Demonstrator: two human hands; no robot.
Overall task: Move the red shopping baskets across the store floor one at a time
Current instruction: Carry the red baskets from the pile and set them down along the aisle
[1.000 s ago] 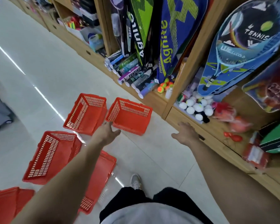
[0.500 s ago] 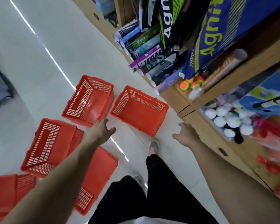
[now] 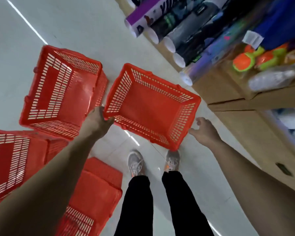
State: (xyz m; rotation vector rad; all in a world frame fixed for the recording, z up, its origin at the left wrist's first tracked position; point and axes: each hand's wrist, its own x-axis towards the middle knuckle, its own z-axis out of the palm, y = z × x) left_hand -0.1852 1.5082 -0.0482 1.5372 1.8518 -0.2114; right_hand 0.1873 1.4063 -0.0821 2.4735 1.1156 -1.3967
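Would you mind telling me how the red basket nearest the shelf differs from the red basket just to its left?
The basket nearest the shelf has the left hand at its near left corner and the right hand by its near right corner; the basket to its left is untouched. The first stands alone on the floor; the second seems to nest in another basket. Both are red, slotted, empty and open side up.
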